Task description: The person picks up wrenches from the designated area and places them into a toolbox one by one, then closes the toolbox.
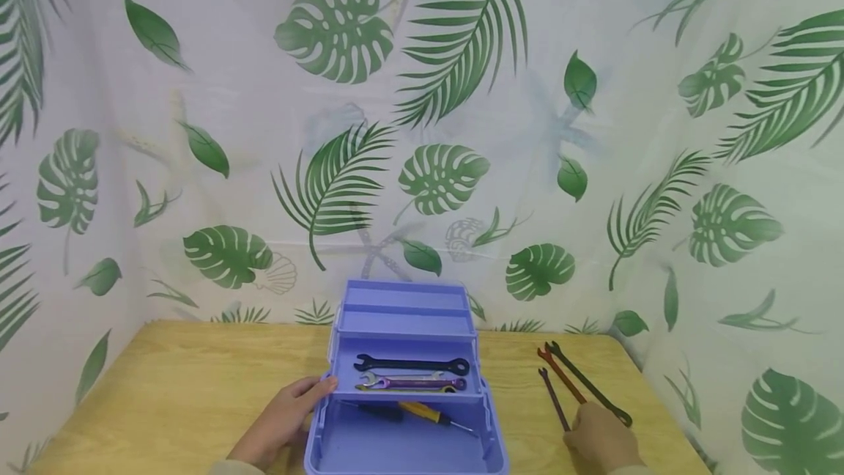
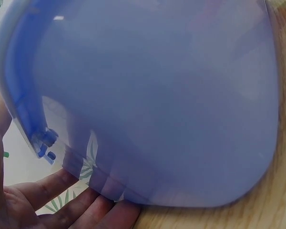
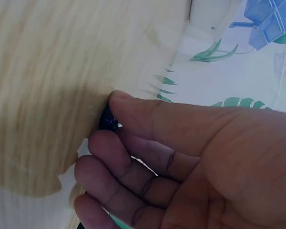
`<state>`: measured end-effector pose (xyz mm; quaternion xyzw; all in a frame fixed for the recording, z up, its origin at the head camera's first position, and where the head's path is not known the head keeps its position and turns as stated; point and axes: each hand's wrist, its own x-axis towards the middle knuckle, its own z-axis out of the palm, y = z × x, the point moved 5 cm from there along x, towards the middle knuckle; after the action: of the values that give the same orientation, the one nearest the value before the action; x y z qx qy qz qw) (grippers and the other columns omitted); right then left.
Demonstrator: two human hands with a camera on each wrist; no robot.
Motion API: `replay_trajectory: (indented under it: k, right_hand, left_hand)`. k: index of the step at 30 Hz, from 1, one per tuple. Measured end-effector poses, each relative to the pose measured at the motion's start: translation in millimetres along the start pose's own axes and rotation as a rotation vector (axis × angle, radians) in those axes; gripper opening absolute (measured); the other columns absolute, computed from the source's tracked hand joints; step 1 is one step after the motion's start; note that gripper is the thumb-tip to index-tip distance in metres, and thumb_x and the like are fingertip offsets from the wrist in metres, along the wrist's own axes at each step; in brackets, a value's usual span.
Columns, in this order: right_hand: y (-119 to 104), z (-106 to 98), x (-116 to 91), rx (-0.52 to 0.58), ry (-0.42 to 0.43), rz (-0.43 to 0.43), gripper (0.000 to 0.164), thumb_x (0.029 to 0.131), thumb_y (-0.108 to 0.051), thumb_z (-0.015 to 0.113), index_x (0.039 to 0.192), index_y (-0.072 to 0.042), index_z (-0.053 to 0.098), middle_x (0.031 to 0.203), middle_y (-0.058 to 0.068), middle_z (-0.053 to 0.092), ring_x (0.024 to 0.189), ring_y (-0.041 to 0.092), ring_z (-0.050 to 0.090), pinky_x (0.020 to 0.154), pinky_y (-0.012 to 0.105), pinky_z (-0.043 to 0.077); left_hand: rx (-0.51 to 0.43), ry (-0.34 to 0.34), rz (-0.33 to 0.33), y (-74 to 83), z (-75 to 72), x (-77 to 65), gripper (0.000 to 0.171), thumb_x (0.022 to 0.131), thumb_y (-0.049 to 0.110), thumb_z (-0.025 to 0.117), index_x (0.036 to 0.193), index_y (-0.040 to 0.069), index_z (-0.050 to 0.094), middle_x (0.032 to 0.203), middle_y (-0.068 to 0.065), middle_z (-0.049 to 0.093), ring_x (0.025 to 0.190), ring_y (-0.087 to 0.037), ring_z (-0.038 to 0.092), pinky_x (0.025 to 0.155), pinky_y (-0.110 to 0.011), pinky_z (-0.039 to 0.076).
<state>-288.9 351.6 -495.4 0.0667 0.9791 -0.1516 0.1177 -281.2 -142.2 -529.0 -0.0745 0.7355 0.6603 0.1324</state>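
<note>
Nearest the camera, the right hand (image 1: 601, 432) is seen low at the right, and the near end of a short dark wrench (image 1: 554, 400) is pinched between its thumb and forefinger. The other fingers are curled loosely beneath. This wrench is slanted over the table (image 1: 217, 387), to the right of a blue toolbox (image 1: 409, 454). Just beside it a red wrench (image 1: 565, 374) is laid, its near end hidden by the hand; whether it is also touched cannot be told. Farther right, a long dark wrench (image 1: 593, 385) is placed roughly parallel to the red one.

On the other side, the toolbox's outer wall is touched by the fairly straight fingers of the left hand (image 1: 283, 416), and a digit is rested on the corner of the middle tray (image 1: 405, 397). In that tray a black wrench (image 1: 412, 366), a silver wrench (image 1: 395, 377), a purple wrench (image 1: 422, 384) and a partly hidden yellow wrench (image 1: 402, 389) are lined up crosswise. Below, a yellow-handled screwdriver (image 1: 422, 411) and a black-handled tool (image 1: 382, 411) are partly covered by the tray. Behind, the upper tray (image 1: 405, 319) is raised before a leaf-printed backdrop (image 1: 237, 130).
</note>
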Motion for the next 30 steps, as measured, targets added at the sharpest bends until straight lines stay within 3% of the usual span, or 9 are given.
replay_trajectory:
  k: [18, 25, 30]
  right_hand:
    - [1.8, 5.3, -1.3, 0.033, -0.014, 0.037, 0.020, 0.090, -0.016, 0.077, 0.081, -0.005, 0.062, 0.079, 0.004, 0.060, 0.074, 0.022, 0.056, 0.066, 0.040, 0.051]
    - [-1.5, 1.6, -4.3, 0.029, -0.011, 0.034, 0.018, 0.088, -0.016, 0.076, 0.083, -0.003, 0.064, 0.080, 0.004, 0.063, 0.077, 0.023, 0.059, 0.069, 0.044, 0.054]
    - [-1.7, 0.7, -8.8, 0.061, -0.020, 0.042, 0.020, 0.089, -0.019, 0.070, 0.083, -0.002, 0.062, 0.079, 0.006, 0.061, 0.075, 0.024, 0.058, 0.066, 0.042, 0.052]
  left_hand:
    - [0.028, 0.025, 0.001, -2.0, -0.4, 1.9, 0.083, 0.096, 0.063, 0.061, 0.143, -0.004, 0.054, 0.130, -0.022, 0.067, 0.099, -0.029, 0.072, 0.081, -0.050, 0.062]
    - [0.025, 0.046, 0.007, -1.4, -0.8, 1.7, 0.079, 0.096, 0.063, 0.062, 0.140, -0.003, 0.058, 0.128, -0.019, 0.069, 0.100, -0.028, 0.071, 0.082, -0.049, 0.062]
    - [0.017, 0.051, 0.027, -0.5, -0.8, 1.4, 0.077, 0.096, 0.061, 0.063, 0.139, -0.003, 0.059, 0.128, -0.019, 0.069, 0.100, -0.027, 0.071, 0.083, -0.048, 0.062]
